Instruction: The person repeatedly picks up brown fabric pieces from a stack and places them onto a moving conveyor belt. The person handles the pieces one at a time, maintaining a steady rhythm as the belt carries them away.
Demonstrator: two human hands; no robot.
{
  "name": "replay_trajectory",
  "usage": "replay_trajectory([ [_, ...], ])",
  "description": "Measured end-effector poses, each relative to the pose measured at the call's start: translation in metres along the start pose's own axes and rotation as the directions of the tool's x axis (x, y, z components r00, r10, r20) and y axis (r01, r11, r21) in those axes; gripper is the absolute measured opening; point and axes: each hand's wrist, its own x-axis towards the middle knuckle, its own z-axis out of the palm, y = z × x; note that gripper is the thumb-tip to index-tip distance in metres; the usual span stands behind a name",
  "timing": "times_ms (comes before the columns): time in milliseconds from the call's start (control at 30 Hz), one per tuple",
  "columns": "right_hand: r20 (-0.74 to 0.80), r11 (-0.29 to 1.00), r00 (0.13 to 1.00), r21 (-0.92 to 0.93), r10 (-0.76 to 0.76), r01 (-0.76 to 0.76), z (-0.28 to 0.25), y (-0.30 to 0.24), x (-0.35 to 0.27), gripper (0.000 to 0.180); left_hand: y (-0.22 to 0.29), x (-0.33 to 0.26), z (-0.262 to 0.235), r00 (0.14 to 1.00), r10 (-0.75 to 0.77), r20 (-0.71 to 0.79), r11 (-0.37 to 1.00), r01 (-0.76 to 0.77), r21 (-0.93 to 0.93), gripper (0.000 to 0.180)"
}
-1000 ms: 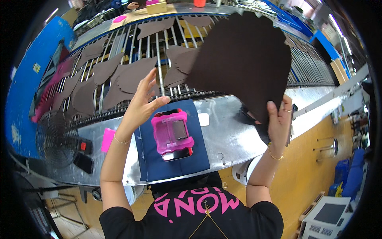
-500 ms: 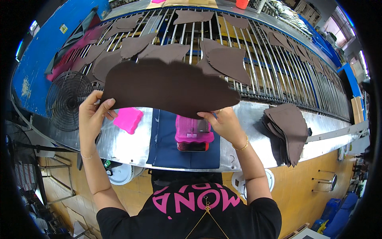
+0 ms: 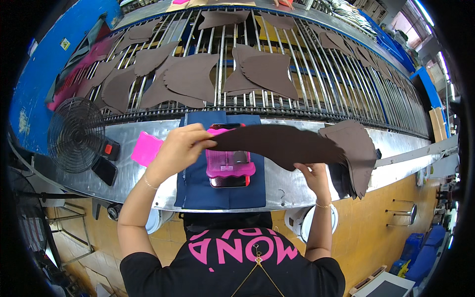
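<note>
A factory workshop, with a barred conveyor (image 3: 321, 86) along a metal workbench (image 3: 280, 185).

Left hand (image 3: 179, 150) left of frame middle, fingers (image 3: 202, 135) pinched. Right hand (image 3: 315, 179) right of middle, lower, pinching. Both arms (image 3: 134, 210) bent.

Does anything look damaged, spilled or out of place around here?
Slightly: the blue panel at far left has a pale, worn-looking patch, perhaps chipped paint. No spill shows, and the held brown piece shows no obvious tear.

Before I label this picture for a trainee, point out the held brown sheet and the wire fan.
Held brown sheet (image 3: 282, 143): head view, the middle of its dark face.
Wire fan (image 3: 76, 134): head view, the middle of its grille.
</note>
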Motion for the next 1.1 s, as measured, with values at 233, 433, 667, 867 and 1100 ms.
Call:
replay_trajectory([
  [233,0.020,0.939,0.950,-0.156,0.312,-0.305,-0.094,-0.014,-0.051,0.023,0.034,0.049,0.052,0.915,0.292,0.278,0.923,-0.346,0.170,0.005],
  [433,-0.289,0.979,0.936,0.086,0.201,-0.184,-0.140,-0.023,-0.045,0.026,0.060,0.127,0.054,0.839,0.532,-0.115,0.847,-0.522,0.101,0.003],
  [667,-0.163,0.996,0.983,0.027,0.085,-0.082,-0.057,-0.056,0.094,0.019,0.059,0.197,0.010,0.695,0.683,-0.224,0.664,-0.463,0.588,0.013],
  [867,0.008,0.797,0.992,0.595,0.127,-0.107,0.058,-0.025,0.236,0.025,0.016,0.170,-0.062,0.693,0.486,-0.532,0.845,-0.217,0.488,0.056],
  [1100,0.164,0.455,0.937,0.839,0.310,-0.297,0.175,0.013,0.376,0.014,-0.058,0.053,-0.085,0.771,-0.088,-0.631,0.977,0.190,0.096,0.061],
])
